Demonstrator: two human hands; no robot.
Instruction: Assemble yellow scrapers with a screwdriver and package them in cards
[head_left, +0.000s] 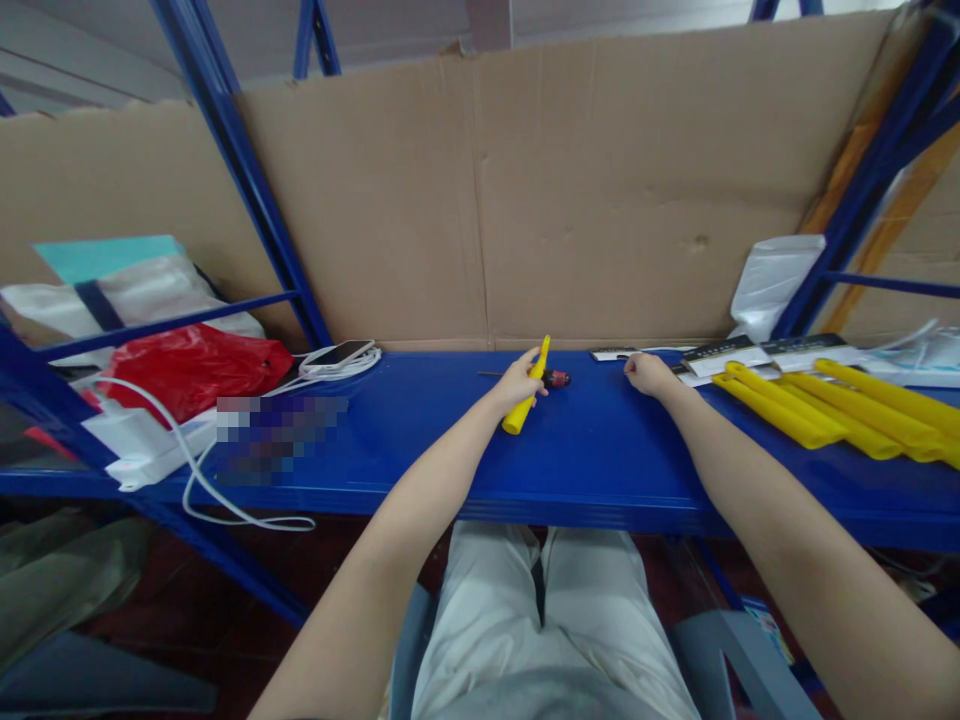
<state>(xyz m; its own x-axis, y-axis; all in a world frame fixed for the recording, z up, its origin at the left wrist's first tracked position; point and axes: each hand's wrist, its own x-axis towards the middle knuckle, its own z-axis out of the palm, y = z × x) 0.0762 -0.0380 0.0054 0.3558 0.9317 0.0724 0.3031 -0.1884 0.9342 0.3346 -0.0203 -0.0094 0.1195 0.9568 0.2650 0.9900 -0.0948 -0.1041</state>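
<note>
Yellow tube (519,413) slants away rightward, clamped in the left hand (520,382), left of the right hand (646,375), whose grip is unclear.

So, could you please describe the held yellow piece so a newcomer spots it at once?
Find the blue worktop, backed by a big cardboard sheet. Near its middle, the left hand holds a long yellow piece. It alone is in a hand; the other yellow pieces lie at right.

Black-and-white cards (726,354), print too small to read
</note>
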